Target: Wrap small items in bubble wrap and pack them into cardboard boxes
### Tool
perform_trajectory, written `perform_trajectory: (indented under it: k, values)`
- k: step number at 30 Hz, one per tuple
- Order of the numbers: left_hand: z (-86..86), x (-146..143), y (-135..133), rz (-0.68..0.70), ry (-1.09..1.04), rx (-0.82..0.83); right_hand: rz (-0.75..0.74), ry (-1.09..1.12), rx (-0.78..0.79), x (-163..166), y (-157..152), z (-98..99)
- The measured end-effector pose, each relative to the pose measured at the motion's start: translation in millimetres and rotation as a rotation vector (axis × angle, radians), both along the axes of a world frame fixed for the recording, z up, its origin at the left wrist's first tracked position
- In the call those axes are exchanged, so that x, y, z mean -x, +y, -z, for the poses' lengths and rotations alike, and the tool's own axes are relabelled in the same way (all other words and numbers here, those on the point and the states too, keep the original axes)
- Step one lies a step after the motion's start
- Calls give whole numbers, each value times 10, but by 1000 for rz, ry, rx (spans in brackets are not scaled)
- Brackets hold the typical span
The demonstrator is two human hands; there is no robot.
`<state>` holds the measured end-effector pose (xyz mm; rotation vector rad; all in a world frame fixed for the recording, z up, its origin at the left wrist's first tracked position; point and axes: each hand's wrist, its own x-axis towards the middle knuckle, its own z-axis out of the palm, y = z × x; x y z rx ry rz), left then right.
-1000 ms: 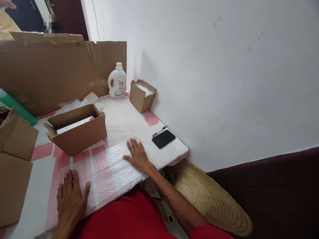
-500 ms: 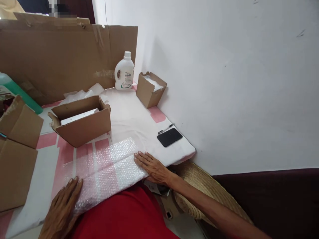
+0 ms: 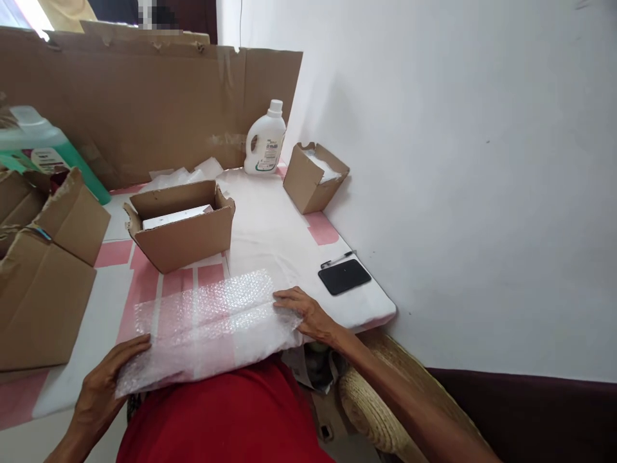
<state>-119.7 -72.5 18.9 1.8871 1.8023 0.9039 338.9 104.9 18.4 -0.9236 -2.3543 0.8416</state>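
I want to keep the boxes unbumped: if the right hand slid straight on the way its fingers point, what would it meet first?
The right hand points left along the bubble wrap, so probably only more wrap, then the left hand; the open box looks clear of that line.

left hand [image 3: 103,386]: low, fingers curled, thumb up | right hand [image 3: 308,313]: flat, fingers spread, forearm extended
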Motion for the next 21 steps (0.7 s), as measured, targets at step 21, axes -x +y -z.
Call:
perform_trajectory:
  k: [21]
  values:
    - [-121, -503, 198, -551, 161, -43, 634, 148, -34, 519, -176, 175]
